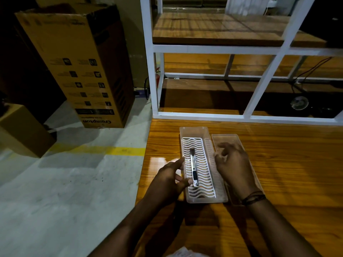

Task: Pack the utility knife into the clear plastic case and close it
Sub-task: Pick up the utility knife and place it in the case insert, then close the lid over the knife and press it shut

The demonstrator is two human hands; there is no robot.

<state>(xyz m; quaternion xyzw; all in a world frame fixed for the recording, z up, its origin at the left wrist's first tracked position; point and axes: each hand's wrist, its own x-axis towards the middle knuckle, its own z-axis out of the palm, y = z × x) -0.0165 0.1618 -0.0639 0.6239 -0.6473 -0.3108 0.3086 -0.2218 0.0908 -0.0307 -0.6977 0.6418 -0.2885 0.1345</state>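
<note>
The clear plastic case (193,130) lies open on the wooden table (289,164), with a white wavy grid insert (204,164) inside. A silver utility knife (193,164) with a black slider rests lengthwise on the insert. My left hand (167,180) is at the case's left wall, index finger along the rim and thumb touching the knife's near end. The clear lid (226,139) lies flat beside the case on the right. My right hand (233,164) hovers over or rests on it with fingers loosely curled; I cannot tell if they touch.
The case sits close to the table's left edge, with concrete floor below. A white metal shelf frame (155,80) stands just behind the case. A tall cardboard box (74,62) and a smaller box (24,130) stand on the floor at left.
</note>
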